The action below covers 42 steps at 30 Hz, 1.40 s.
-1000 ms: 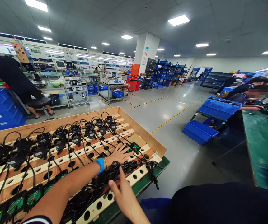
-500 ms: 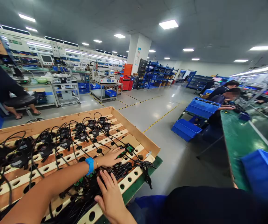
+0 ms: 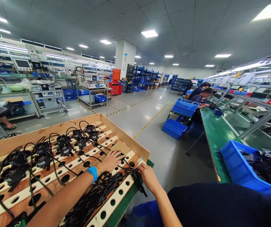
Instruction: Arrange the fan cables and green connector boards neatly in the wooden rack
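Note:
A wooden tray (image 3: 55, 138) lies in front of me, with perforated pale boards (image 3: 62, 167) across it. Several black round units with trailing black cables (image 3: 64, 149) sit in rows on it. My left hand (image 3: 110, 161), with a blue wristband (image 3: 93, 174) and a thin gold bracelet, rests flat with its fingers apart on the board, next to a small green circuit board (image 3: 120, 154). My right hand (image 3: 148, 178) grips a black cable (image 3: 135, 178) at the tray's near right corner. A tangled cable bundle (image 3: 95, 192) lies between my hands.
A green workbench (image 3: 217, 138) runs along the right, with a blue bin of black parts (image 3: 240, 165) on it. A co-worker (image 3: 198, 101) sits at the bench beside stacked blue crates (image 3: 175, 126). A dark garment (image 3: 220, 205) fills the lower right.
My right hand has moved from the cable bundle to the tray's right corner and now grips a cable. The view has swung to the right, showing more of the bench.

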### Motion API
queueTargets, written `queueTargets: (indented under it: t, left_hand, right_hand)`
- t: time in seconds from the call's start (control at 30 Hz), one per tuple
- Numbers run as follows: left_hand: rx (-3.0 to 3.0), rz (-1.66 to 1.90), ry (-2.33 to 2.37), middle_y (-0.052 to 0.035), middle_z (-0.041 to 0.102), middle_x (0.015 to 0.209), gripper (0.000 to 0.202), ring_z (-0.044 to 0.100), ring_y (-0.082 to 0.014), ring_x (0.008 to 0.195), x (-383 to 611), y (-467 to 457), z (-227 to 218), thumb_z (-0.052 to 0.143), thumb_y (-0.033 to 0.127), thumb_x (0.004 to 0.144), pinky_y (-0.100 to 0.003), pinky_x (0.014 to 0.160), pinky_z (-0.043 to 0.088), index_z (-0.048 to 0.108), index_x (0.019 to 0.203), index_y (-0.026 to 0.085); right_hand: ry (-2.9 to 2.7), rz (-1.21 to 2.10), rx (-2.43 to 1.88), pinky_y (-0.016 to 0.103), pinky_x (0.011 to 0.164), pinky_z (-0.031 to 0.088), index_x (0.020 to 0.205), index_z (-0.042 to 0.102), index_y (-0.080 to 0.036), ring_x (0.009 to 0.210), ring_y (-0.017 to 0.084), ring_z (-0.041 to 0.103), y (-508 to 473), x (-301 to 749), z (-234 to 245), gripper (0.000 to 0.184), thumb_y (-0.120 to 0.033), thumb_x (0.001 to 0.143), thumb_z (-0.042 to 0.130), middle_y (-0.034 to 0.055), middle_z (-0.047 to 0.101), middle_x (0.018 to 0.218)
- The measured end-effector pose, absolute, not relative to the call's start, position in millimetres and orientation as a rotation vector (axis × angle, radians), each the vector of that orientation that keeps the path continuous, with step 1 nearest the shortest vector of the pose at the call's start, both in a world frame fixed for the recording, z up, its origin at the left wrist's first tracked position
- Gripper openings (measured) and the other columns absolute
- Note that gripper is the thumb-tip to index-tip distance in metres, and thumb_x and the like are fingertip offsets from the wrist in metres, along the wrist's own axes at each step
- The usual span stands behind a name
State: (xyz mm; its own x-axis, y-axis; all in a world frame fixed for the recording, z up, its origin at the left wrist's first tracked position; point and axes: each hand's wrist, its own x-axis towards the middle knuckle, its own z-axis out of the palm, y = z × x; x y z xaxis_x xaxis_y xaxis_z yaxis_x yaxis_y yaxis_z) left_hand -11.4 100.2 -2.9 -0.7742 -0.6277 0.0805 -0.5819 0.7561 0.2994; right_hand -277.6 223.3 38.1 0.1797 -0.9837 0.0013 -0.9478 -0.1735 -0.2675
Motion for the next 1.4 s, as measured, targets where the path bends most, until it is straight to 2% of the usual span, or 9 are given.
queueTargets:
  t: [0.13,0.27,0.53,0.67,0.9,1.0,1.17,1.3,1.4]
  left_hand:
    - [0.962,-0.344,-2.734,-0.0039,0.043,0.156,0.051,0.042,-0.0272,0.140,-8,106,-2,0.024,0.044,0.106,-0.054,0.119,0.029,0.028,0.156,0.041]
    - [0.940,-0.380,-2.744,-0.0035,0.041,0.157,0.051,0.040,-0.0268,0.140,-8,107,2,0.024,0.043,0.106,-0.055,0.120,0.026,0.027,0.157,0.042]
    - [0.990,-0.503,-2.747,-0.0042,0.040,0.157,0.051,0.038,-0.0273,0.142,-10,107,9,0.023,0.045,0.105,-0.055,0.120,0.026,0.032,0.155,0.041]
    - [0.928,-0.557,-2.757,-0.0058,0.041,0.156,0.051,0.038,-0.0270,0.143,-8,101,9,0.022,0.048,0.105,-0.055,0.119,0.028,0.032,0.155,0.041]
    - [0.904,-0.608,-2.858,-0.0083,0.033,0.161,0.056,0.030,-0.0312,0.148,-9,93,9,0.041,0.048,0.102,-0.058,0.121,0.024,0.029,0.156,0.040]
    - [0.921,-0.543,-2.842,-0.0084,0.035,0.160,0.057,0.033,-0.0314,0.146,-12,95,3,0.046,0.043,0.101,-0.057,0.121,0.025,0.030,0.156,0.040]
    - [0.958,-0.553,-2.800,-0.0071,0.036,0.160,0.058,0.032,-0.0292,0.148,-13,98,-3,0.051,0.033,0.099,-0.056,0.123,0.024,0.034,0.155,0.038]
    - [0.928,-0.600,-2.780,-0.0059,0.037,0.160,0.054,0.032,-0.0264,0.148,-12,105,8,0.044,0.033,0.101,-0.054,0.124,0.023,0.035,0.154,0.036]
    - [1.044,-0.550,-2.694,-0.0101,0.024,0.166,0.060,0.021,-0.0296,0.153,-10,114,13,0.049,0.038,0.099,-0.054,0.126,0.020,0.032,0.156,0.029]
  right_hand:
    - [2.120,-0.249,-2.305,0.042,0.090,0.049,0.116,0.067,-0.016,0.104,0.028,0.059,244,-236,61,0.031,-0.017,0.098,0.042,0.0151,0.060,0.113]
    - [2.405,-0.208,-1.978,0.044,0.084,0.053,0.107,0.063,-0.013,0.097,0.030,0.063,283,-202,20,0.024,-0.012,0.092,0.045,0.0168,0.061,0.108]
    - [2.027,-0.571,-1.533,0.043,0.075,0.056,0.113,0.044,-0.016,0.086,0.029,0.070,291,-203,12,0.022,-0.030,0.100,0.032,0.0156,0.061,0.106]
    - [1.424,-0.787,-1.143,0.036,0.054,0.056,0.138,0.028,-0.017,0.070,0.024,0.069,283,-164,56,0.051,-0.052,0.102,0.026,0.0126,0.066,0.099]
    - [2.011,-0.147,-1.944,0.049,0.078,0.060,0.145,0.048,-0.012,0.101,0.036,0.069,289,-89,52,0.059,-0.011,0.087,0.055,0.0206,0.066,0.115]
    - [1.921,-0.543,-2.145,0.043,0.081,0.059,0.135,0.057,-0.018,0.100,0.029,0.067,290,-110,55,0.042,-0.024,0.094,0.053,0.0149,0.065,0.112]
    - [1.358,-0.807,-2.387,0.048,0.116,0.037,0.149,0.040,-0.024,0.138,0.024,0.042,259,-145,50,0.049,-0.039,0.102,0.044,0.0103,0.048,0.147]
    - [1.166,-0.810,-2.243,0.044,0.107,0.040,0.118,0.061,-0.024,0.111,0.020,0.055,244,-141,32,0.030,-0.038,0.104,0.039,0.0050,0.064,0.114]
    - [1.119,-0.813,-2.116,0.041,0.107,0.041,0.120,0.063,-0.030,0.117,0.019,0.054,243,-152,31,0.028,-0.039,0.104,0.042,0.0032,0.061,0.121]
